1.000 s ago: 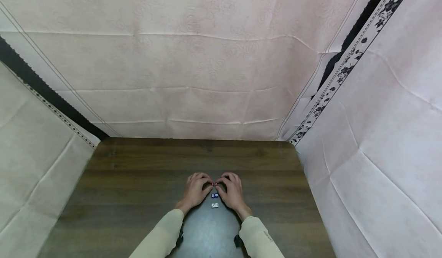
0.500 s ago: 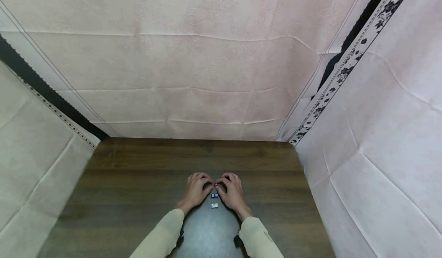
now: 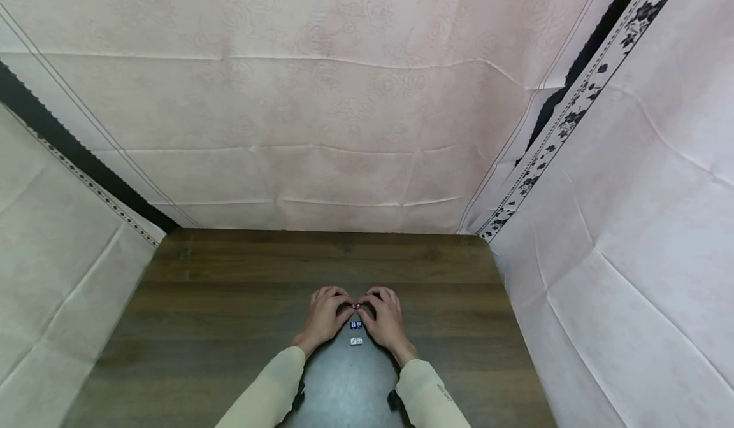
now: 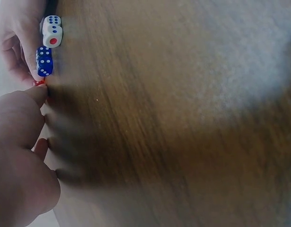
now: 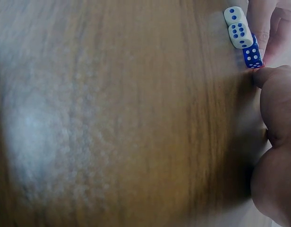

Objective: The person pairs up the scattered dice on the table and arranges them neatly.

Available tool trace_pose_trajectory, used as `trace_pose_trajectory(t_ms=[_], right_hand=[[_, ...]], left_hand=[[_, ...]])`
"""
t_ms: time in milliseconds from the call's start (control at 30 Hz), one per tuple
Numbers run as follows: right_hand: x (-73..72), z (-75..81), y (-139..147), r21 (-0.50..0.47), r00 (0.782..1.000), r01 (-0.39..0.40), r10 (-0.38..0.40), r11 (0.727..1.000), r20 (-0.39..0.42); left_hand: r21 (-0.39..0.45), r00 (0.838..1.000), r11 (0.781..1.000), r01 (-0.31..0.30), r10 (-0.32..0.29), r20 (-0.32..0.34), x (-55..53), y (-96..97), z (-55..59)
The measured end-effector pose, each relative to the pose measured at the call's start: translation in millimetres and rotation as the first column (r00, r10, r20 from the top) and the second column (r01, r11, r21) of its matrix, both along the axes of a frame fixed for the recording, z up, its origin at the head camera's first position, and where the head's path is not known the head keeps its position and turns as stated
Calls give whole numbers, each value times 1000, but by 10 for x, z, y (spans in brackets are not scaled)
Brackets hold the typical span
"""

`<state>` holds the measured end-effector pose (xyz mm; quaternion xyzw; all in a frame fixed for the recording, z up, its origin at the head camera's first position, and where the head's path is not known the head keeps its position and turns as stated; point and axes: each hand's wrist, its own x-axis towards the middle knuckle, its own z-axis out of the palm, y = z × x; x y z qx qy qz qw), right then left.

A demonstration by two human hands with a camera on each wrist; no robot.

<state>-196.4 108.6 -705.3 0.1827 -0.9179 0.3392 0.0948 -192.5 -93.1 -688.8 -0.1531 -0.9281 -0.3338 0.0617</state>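
Two red dice [image 3: 357, 306] sit side by side between the fingertips of my two hands. My left hand [image 3: 325, 313] pinches the left one between thumb and forefinger, while my right hand [image 3: 387, 316] grips the right one the same way. In both wrist views the fingers cover most of the red. Just nearer to me lies a pair of blue dice [image 3: 356, 325] with white pips, seen closer in the left wrist view as blue dice [image 4: 44, 61]. Nearer still is a pair of white dice [image 3: 356, 341], which in the right wrist view are white dice [image 5: 238, 28] with blue pips.
All the dice rest on a brown wood-grain table [image 3: 229, 326]. Its far edge meets a pale patterned cloth [image 3: 344, 128], and another cloth [image 3: 642, 256] hangs along the right side. A bright glare lies on the table between my forearms.
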Motion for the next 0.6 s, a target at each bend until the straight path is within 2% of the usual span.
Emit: trace_pose_trajectory(t_ms=[600], right_hand=[[24, 23, 13, -21, 1000, -8, 9, 1000, 10]], left_hand=[[-6, 1000, 1000, 20, -20, -13, 13, -12, 19]])
